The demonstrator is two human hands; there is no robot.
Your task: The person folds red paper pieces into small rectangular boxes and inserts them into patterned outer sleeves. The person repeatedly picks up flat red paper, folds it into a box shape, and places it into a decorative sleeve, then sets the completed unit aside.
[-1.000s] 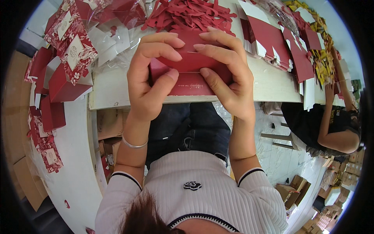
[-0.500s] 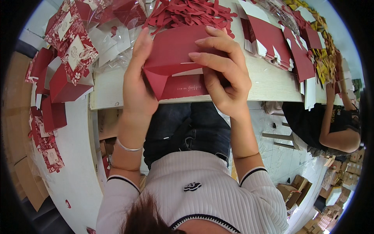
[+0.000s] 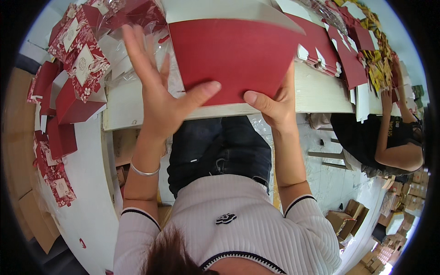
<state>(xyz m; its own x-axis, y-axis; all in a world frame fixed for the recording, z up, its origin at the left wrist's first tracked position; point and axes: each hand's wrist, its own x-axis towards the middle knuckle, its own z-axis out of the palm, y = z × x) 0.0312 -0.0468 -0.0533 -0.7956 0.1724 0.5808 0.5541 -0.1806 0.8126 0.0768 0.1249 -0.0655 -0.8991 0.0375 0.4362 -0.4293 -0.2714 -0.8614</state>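
Observation:
A red cardboard box (image 3: 233, 59) with a pale inner side is held up before me over the front part of the table. My right hand (image 3: 279, 103) grips its lower right corner, the thumb on the red face and the other fingers hidden behind it. My left hand (image 3: 162, 94) is open at the box's left side, fingers spread apart. Its thumb lies over the lower left part of the red face; whether it presses there I cannot tell. The box's top edge on the right is blurred by motion.
Red boxes (image 3: 80, 103) and flower-patterned pieces (image 3: 85, 64) crowd the left, beside clear plastic bags (image 3: 121, 59). Stacked red and white card blanks (image 3: 311, 34) lie at the right of the white table (image 3: 321, 98). A person in black (image 3: 398, 144) works beyond them. Cardboard boxes (image 3: 350, 217) stand on the floor.
The box has been turned and raised, so a broad red face now shows, and it covers the pile of red strips. My left hand has come off its side and spread; my right thumb moved to its front.

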